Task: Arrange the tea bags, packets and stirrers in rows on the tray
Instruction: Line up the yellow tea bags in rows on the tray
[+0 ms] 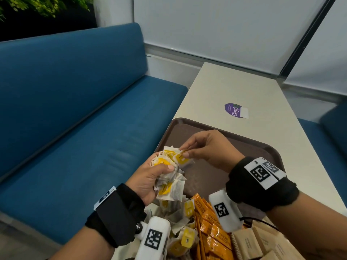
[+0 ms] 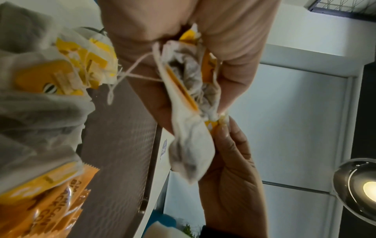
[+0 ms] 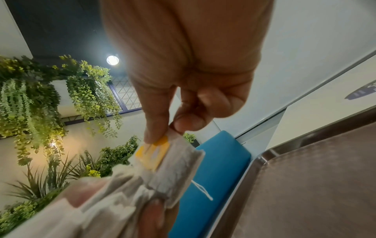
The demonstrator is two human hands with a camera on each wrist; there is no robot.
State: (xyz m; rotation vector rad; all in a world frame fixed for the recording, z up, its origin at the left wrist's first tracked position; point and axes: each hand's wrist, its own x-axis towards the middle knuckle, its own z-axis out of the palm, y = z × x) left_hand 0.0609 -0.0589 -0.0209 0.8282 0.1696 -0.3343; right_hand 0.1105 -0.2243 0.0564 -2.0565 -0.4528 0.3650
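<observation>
Above the brown tray [image 1: 259,147], the left hand [image 1: 148,179] clenches a bunch of tea bags [image 1: 170,177], fingers curled round it. The right hand [image 1: 208,149] pinches the yellow tag [image 1: 181,158] of one bag at the bunch's top between thumb and forefinger. Loose tea bags [image 1: 180,222], orange packets [image 1: 212,231] and tan packets [image 1: 253,243] lie at the tray's near end.

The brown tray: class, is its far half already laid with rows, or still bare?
Still bare. The brown tray shows only textured surface there; the tea bags are bunched in the left hand.
</observation>
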